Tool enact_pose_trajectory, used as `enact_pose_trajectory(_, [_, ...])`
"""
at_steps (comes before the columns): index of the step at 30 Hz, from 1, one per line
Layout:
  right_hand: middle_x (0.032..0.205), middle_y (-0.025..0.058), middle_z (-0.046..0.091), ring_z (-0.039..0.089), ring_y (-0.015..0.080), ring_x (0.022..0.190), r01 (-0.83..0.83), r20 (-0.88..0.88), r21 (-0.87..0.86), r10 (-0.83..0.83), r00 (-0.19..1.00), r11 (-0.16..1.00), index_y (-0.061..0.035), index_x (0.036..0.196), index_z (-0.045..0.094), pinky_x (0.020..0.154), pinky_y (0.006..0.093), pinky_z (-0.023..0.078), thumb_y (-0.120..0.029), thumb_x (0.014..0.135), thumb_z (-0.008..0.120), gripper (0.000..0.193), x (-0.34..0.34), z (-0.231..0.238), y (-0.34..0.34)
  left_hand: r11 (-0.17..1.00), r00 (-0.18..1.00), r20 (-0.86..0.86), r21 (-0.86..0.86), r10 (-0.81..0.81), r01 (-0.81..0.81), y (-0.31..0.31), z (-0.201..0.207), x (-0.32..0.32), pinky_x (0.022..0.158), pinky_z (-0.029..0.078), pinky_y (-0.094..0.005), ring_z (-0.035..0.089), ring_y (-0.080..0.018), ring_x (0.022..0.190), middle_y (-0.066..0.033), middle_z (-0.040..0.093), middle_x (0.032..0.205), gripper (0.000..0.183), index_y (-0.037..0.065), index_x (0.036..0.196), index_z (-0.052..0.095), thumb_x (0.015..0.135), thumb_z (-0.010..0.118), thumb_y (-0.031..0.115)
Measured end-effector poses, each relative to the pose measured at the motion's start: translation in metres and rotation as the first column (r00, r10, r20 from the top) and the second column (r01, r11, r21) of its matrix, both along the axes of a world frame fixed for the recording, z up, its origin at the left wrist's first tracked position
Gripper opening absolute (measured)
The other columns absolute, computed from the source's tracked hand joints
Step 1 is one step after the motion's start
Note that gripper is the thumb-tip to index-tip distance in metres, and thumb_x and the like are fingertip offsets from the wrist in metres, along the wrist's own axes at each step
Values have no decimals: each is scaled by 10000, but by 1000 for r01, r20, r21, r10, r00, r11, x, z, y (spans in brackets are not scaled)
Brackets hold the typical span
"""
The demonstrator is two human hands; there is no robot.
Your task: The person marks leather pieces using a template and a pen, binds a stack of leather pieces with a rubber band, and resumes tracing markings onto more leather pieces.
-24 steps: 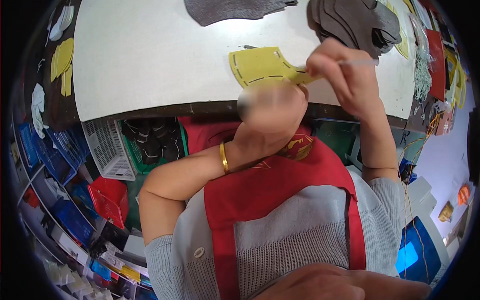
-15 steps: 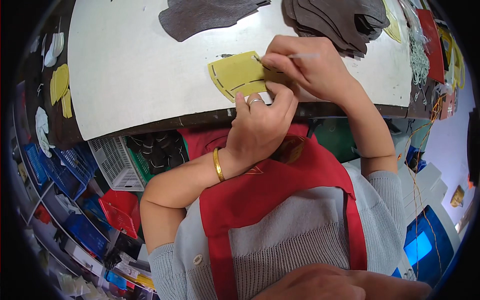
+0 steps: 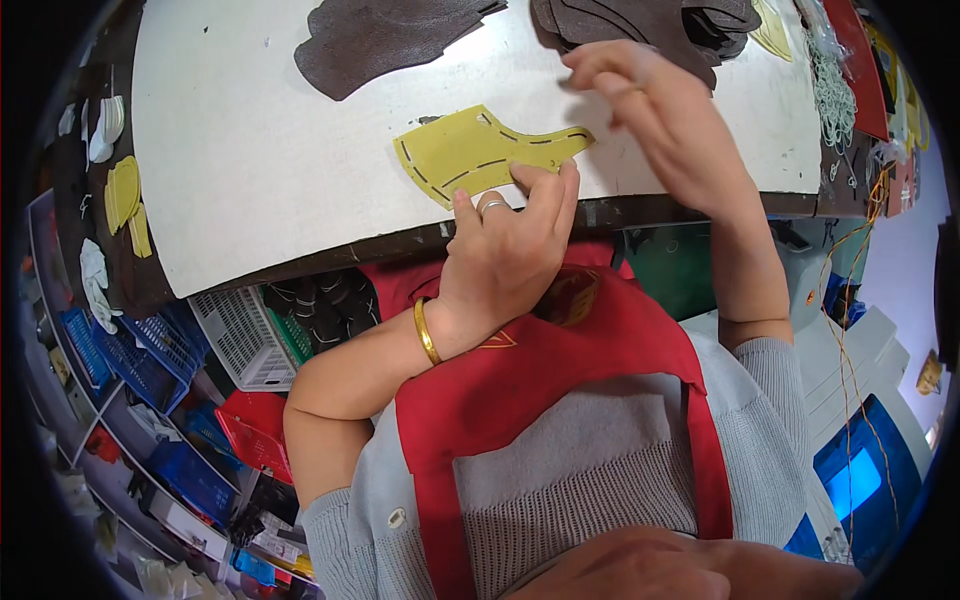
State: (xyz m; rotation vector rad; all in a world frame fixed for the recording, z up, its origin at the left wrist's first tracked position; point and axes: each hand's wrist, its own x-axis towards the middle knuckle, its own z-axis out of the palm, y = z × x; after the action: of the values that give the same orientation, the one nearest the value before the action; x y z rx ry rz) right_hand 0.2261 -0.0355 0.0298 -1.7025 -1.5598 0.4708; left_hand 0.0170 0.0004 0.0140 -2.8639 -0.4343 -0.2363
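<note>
A flat yellow template (image 3: 455,150) with a narrow curved tail lies near the front edge of the table. Dark dashes run along its borders; I cannot tell whether these are slots or drawn marks. The fingertips of my left hand (image 3: 510,235) press on its lower edge and hold it against the tabletop. My right hand (image 3: 675,125) is raised to the right of the tail, away from the template. Its fingers are curled and blurred, and whatever they hold is hidden. Beyond the template lie brown leather-like pieces (image 3: 385,45), with a further stack (image 3: 640,25) behind my right hand.
The white table (image 3: 240,170) has a dark front edge. Pale green cord (image 3: 835,105) and a red object (image 3: 857,65) are at the right. More yellow pieces (image 3: 122,195) lie at the left. Below stand a white crate (image 3: 240,340) and a red bin (image 3: 255,430).
My right hand has lifted off the template and moved up and right, uncovering its tail. Template and left hand appear slightly further left, as the whole view has shifted a little.
</note>
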Motion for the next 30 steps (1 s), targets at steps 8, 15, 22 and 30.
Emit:
enact_pose_trajectory(8, [826,88,678,684,253,757,-136,221,-208,182,958,969,-48,905,673,717,364,547,-247,862,708,207,-15,11,-2,966,992,124,-258,8,24,13,10,-6,600,530,-324,585,-176,609,-25,626,943,288,135,1091,667,805,635,143])
enact_pose_trajectory(15, [884,39,723,662,95,824,404,87,-150,-395,914,902,-20,1058,711,739,249,517,-134,926,677,178,76,32,-25,976,909,398,-213,121,-37,110,-6,-17,722,511,-361,617,-284,908,-93,623,966,289,43,1064,623,785,682,87])
enact_pose_trajectory(22, [833,26,688,612,62,712,97,-265,-146,-134,955,985,-15,1065,716,630,230,499,-111,953,660,157,2,13,-13,934,911,411,-335,26,125,46,-14,-44,742,520,-365,623,-258,923,-99,628,988,259,19,1005,660,755,690,78])
enact_pose_trajectory(30, [779,49,680,645,76,690,-41,-251,-486,-95,963,873,-7,1052,708,615,244,534,-134,956,663,165,-43,-3,-8,899,874,480,-412,76,148,60,-23,-70,801,575,-374,659,-291,979,-117,657,1030,269,19,1029,665,761,672,45])
